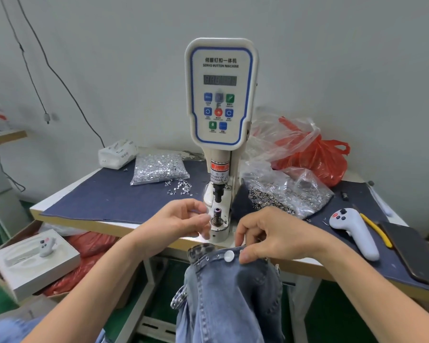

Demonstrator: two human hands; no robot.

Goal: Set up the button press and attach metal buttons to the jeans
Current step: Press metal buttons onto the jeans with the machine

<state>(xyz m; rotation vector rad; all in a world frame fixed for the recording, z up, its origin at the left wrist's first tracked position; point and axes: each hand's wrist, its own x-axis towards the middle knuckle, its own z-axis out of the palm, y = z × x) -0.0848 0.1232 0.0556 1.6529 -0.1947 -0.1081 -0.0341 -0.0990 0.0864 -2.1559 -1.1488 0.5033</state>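
1. two hands in the head view, both busy. my left hand [183,219] is right beside the lower die [217,217] of the button press [221,95], fingertips pinched together on something small. it's blurred there, probably a tack or button part, i can't tell which.
2. my right hand [268,236] pinches the waistband of the jeans [230,293] just below the table edge [84,220], thumb and fingers curled over the denim next to a metal button [229,256] already sitting on the band.
3. handling guess: the denim is soft and floppy but fairly heavy, most of it hangs off the table toward my lap, so it'll want to slide down. holding the thick waistband seam close to the button spot seems the right grip, since that part is stiffest.
4. the little metal parts look light, hard and slippery, easy to drop. fingertip pinch only.
5. where things sit: jeans are below and in front of the press base, not yet over the die. waistband is near it but apart, to the lower right of my left hand.
6. supplies: bag of tacks [159,169] on the left of the press with a few loose ones spilled beside it, bag of buttons [287,191] on the right, both well behind my hands.
7. also keep fingers out from under the upper punch [218,193].
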